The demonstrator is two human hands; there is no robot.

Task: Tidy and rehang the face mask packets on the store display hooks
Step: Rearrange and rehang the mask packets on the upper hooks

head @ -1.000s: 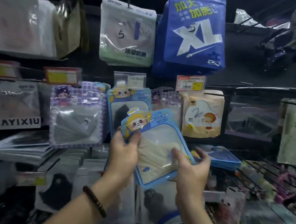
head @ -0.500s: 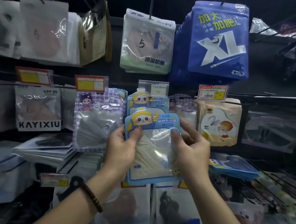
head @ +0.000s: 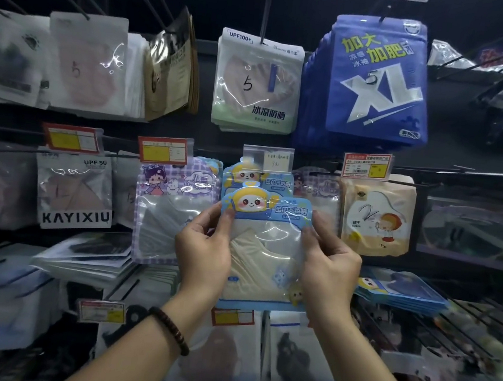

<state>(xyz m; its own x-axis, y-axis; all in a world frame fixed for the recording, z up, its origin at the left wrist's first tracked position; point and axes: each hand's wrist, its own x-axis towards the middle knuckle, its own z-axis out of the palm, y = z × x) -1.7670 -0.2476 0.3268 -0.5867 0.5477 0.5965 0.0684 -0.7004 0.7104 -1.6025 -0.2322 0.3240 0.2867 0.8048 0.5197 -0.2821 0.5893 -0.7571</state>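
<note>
Two hands hold one blue cartoon packet in the head view, in the middle of the display. It stands upright with its long axis vertical. The header with the round cartoon face is at the top, and the printed front and clear window face the camera, showing a cream mask inside. The packet sits just in front of a matching hung packet, whose header shows above it under a clear price sleeve.

The left hand pinches the packet's left edge just below the header, with the thumb on the front and the curled fingers behind. A dark bead bracelet circles that wrist. The right hand pinches the right edge at the same height, its thumb also on the front.

A purple checked packet hangs just left of the held one. Blue XL packets hang on the row above, to the right. More blue packets lie flat in a stack beside the right hand.
</note>
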